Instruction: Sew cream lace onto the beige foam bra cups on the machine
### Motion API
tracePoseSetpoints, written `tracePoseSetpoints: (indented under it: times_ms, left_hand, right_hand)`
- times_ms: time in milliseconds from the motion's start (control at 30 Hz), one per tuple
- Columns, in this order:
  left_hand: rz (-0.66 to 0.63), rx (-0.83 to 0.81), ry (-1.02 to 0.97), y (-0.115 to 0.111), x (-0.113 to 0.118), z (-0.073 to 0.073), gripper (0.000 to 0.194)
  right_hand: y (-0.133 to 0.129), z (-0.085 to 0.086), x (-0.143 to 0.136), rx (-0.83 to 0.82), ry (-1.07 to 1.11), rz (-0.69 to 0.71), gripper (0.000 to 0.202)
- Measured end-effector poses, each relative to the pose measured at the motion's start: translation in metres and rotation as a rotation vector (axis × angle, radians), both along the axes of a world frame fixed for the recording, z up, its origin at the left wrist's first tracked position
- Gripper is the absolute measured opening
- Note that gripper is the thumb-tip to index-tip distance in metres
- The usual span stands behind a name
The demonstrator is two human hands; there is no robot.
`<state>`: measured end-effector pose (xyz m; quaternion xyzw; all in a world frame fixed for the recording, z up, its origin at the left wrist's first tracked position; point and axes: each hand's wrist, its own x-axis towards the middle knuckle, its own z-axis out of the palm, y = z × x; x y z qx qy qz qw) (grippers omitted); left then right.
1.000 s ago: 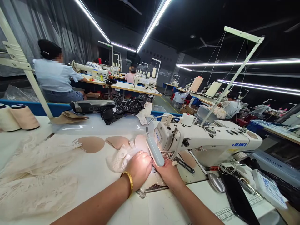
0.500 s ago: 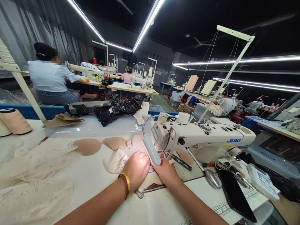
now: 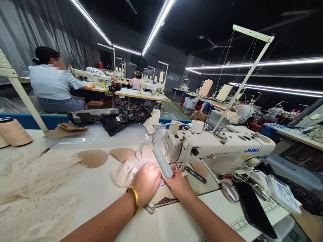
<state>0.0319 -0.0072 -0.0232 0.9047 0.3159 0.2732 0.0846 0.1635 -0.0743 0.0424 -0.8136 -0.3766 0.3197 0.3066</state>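
A white JUKI sewing machine [image 3: 222, 148] stands on the table, a grey lamp [image 3: 163, 162] hanging in front of its needle end. My left hand [image 3: 147, 179], with a gold bangle at the wrist, is closed on cream lace fabric [image 3: 124, 173] left of the lamp. Just right of the lamp, my right hand [image 3: 178, 183] is closed beside the needle area; what its fingers hold is hidden behind the lamp. Beige oval pads [image 3: 93, 158] lie to the left, near more spread lace [image 3: 37, 181].
Black tweezers [image 3: 196, 174], a silver mouse [image 3: 229, 192], a dark phone [image 3: 254, 210] and a plastic box [image 3: 284, 195] lie to the right. Thread cones [image 3: 16, 131] stand at left, a black bag [image 3: 128, 117] behind. A person in light blue [image 3: 54, 84] sits at another machine.
The view has shifted very slightly. Both hands stay in nearly the same place at the machine. The person in light blue has turned the head a little.
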Motion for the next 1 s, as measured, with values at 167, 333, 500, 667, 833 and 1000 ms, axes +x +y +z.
tracePoseSetpoints:
  times_ms: [167, 333, 500, 667, 833, 1000]
  left_hand:
    - [-0.001, 0.021, -0.001, 0.000, 0.000, -0.002, 0.026]
    - [0.008, 0.033, -0.005, 0.000, 0.000, -0.002, 0.026]
    - [0.005, 0.033, -0.014, 0.000, 0.000, -0.001, 0.026]
    - [-0.001, 0.034, -0.037, -0.001, 0.000, 0.000, 0.028]
    - [-0.011, 0.034, -0.083, -0.001, -0.001, 0.001, 0.028]
    - [-0.044, 0.049, -0.140, -0.006, -0.008, 0.009, 0.030]
  right_hand:
    - [0.001, -0.006, 0.002, 0.036, 0.001, 0.018, 0.010]
    - [0.001, -0.008, 0.002, 0.048, -0.004, 0.028, 0.009]
    - [0.001, -0.008, 0.003, 0.044, -0.016, 0.029, 0.011]
    - [0.001, -0.010, 0.003, 0.067, -0.029, 0.047, 0.011]
    - [0.001, -0.011, 0.004, 0.079, -0.047, 0.043, 0.012]
    - [0.000, -0.013, 0.004, 0.105, -0.044, 0.059, 0.014]
